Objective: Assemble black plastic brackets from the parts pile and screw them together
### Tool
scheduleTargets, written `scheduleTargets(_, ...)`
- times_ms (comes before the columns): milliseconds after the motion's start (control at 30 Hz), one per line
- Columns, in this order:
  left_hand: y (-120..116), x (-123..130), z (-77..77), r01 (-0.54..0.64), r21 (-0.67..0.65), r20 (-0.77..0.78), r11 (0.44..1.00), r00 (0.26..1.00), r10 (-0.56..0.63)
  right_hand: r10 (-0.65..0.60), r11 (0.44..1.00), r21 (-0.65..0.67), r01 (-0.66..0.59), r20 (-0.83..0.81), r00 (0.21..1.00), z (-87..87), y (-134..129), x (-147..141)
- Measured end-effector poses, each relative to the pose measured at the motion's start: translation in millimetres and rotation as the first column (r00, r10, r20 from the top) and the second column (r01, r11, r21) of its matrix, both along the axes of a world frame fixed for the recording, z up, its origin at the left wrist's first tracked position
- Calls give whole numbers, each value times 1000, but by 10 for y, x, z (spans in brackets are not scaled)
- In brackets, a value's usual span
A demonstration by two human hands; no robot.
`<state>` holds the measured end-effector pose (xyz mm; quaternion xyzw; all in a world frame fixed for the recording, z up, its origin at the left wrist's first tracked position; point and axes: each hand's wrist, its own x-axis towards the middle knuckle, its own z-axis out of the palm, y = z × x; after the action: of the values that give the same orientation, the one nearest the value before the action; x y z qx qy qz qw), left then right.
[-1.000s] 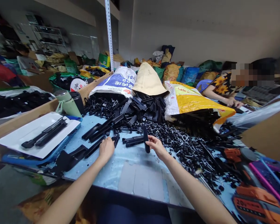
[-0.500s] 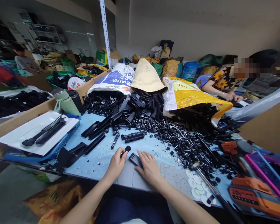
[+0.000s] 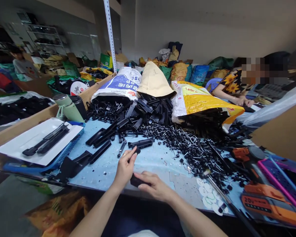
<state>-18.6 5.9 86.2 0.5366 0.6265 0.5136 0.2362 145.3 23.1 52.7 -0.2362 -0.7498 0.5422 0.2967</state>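
My left hand is closed on a small black part with a rounded end, most of it hidden by the fingers. Close beside it, my right hand grips a flat black plastic piece between thumb and fingers, near the table's front edge. Just beyond the hands lies a long black part, with a short black lever-like piece to its left. A heap of black-headed pieces with metal pins spreads to the right.
Sacks, one blue-and-white, one beige and one yellow, spill black parts at the back. A white tray and green bottle stand left. An orange power tool lies right. A co-worker sits beyond.
My right hand has lifted the flat black piece off the table and turned it, bringing it left toward my left hand. The left hand has moved slightly up with its part.
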Motion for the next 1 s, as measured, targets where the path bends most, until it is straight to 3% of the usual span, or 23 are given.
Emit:
scheduleTargets(67,14,-7,82,13,16,6,1000,1000,-14,-168,976,-154,156,-65,984,-19,-40,-28)
scheduleTargets(133,-7,27,115,85,12,-3,996,996,-85,-344,893,-348,284,-123,931,-34,-6,-52)
scheduleTargets(167,-26,52,113,130,6,-9,991,991,-130,-380,864,-407,297,-139,914,-32,32,-55)
scheduleTargets(233,-70,95,84,197,2,-16,980,980,-197,-352,866,-427,260,-152,923,-7,124,-30)
scheduleTargets(300,-110,112,51,222,4,-43,975,974,-222,-272,912,-351,213,-128,954,35,211,29)
scheduleTargets(400,-159,118,26,222,-18,-115,975,968,-222,-153,981,-130,146,-47,987,97,296,129)
scheduleTargets(500,-197,199,7,170,27,-143,985,976,-164,-128,991,29,129,-17,992,120,292,139)
scheduleTargets(633,-209,387,-27,-76,193,-54,978,995,88,-222,974,11,224,-113,968,88,152,2)
scheduleTargets(667,-200,410,-30,-108,220,-39,970,992,119,-239,970,1,241,-127,963,74,110,-32)
scheduleTargets(733,-173,410,-38,-64,240,-49,969,996,78,-255,966,7,259,-135,957,37,38,-72)
scheduleTargets(833,-136,361,-118,68,181,-87,981,995,-52,-256,965,30,260,-97,962,-34,9,-61)
scheduleTargets(933,-147,362,-315,-2,14,-71,1000,997,3,-213,971,131,199,106,971,-71,190,73)
scheduleTargets(1000,-164,381,-445,-39,-95,-157,995,987,24,-296,941,253,225,292,909,-9,438,292)
